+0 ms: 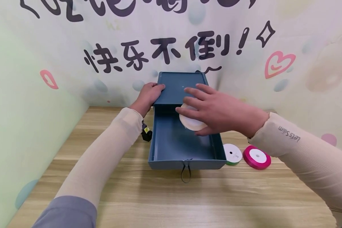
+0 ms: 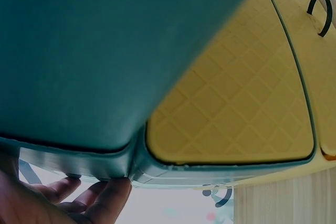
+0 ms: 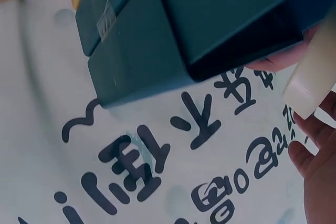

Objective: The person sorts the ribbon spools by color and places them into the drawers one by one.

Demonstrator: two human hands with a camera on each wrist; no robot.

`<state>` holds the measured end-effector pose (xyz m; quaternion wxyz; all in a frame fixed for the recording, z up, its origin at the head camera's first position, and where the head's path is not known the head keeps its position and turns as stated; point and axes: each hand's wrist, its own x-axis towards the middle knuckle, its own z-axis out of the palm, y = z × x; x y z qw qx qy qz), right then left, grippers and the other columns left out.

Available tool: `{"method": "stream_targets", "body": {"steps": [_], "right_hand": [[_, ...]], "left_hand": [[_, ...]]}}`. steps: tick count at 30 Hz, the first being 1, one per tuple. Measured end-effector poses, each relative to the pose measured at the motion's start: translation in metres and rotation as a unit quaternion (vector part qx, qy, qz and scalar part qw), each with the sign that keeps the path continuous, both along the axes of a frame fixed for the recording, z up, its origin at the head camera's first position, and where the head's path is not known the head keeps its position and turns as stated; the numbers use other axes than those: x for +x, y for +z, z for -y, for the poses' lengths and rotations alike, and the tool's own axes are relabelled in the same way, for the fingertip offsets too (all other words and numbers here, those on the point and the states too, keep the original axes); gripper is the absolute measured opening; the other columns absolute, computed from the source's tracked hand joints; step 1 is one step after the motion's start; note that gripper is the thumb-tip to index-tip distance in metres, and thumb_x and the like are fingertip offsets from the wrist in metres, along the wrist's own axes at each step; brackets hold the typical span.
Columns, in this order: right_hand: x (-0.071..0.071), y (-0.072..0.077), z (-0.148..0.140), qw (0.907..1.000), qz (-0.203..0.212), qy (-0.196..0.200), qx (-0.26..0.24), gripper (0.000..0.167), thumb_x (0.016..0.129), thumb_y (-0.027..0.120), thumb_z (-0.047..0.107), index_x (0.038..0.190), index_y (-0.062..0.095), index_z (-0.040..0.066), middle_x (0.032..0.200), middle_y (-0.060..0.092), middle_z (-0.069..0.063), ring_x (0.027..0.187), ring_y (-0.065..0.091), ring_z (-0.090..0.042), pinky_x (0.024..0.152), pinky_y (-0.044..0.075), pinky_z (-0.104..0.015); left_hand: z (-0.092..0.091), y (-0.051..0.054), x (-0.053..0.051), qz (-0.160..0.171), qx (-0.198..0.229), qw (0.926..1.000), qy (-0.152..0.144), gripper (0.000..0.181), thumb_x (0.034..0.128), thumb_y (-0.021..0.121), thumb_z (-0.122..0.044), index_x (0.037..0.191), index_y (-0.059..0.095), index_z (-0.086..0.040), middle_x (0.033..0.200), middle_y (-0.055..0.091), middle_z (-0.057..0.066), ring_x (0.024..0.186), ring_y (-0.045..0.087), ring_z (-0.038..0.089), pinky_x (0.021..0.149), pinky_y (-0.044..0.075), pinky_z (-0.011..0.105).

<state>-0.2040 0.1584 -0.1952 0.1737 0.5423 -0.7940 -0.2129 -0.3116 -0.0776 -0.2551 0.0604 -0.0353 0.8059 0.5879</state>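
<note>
A dark blue drawer (image 1: 185,148) with a black loop pull is slid out of a small drawer cabinet (image 1: 176,87). My left hand (image 1: 148,96) holds the cabinet's left upper edge, thumb toward the top; in the left wrist view its fingers (image 2: 107,198) touch the cabinet. Over the open drawer, my right hand (image 1: 216,109) grips a pale, cream-edged roll (image 1: 191,122), with its fingers spread across the roll and the thumb low. The right wrist view shows the roll (image 3: 310,72) beside the cabinet (image 3: 139,45). Fingers partly cover the roll.
Right of the drawer lie a white-faced spool with a green edge (image 1: 233,154) and a pink ribbon spool (image 1: 257,157) on the wooden table (image 1: 171,202). A black object (image 1: 146,132) sits left of the drawer. Yellow diamond-patterned panels (image 2: 236,87) show below the drawer.
</note>
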Motion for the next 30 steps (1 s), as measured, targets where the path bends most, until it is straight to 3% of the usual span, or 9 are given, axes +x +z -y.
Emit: {"method": "stream_targets", "body": {"steps": [14, 30], "right_hand": [[-0.006, -0.025, 0.013, 0.9994, 0.033, 0.013, -0.002, 0.083, 0.084, 0.067, 0.065, 0.149, 0.046, 0.019, 0.14, 0.052, -0.014, 0.139, 0.034, -0.038, 0.113, 0.025, -0.057], [-0.006, -0.043, 0.017, 0.9979, 0.06, 0.021, -0.012, 0.082, 0.086, 0.062, 0.068, 0.15, 0.046, 0.019, 0.141, 0.052, -0.01, 0.142, 0.031, -0.035, 0.115, 0.022, -0.056]], "left_hand": [[-0.001, 0.002, 0.0, -0.006, -0.005, 1.0, 0.0, 0.054, 0.1025, 0.052, -0.039, 0.146, 0.048, -0.008, 0.14, 0.053, 0.011, 0.118, 0.056, 0.025, 0.102, 0.045, 0.04], [-0.001, -0.002, -0.001, -0.01, -0.009, 0.9999, 0.001, 0.053, 0.1024, 0.051, -0.039, 0.145, 0.049, -0.007, 0.139, 0.054, 0.012, 0.118, 0.057, 0.025, 0.101, 0.046, 0.04]]}}
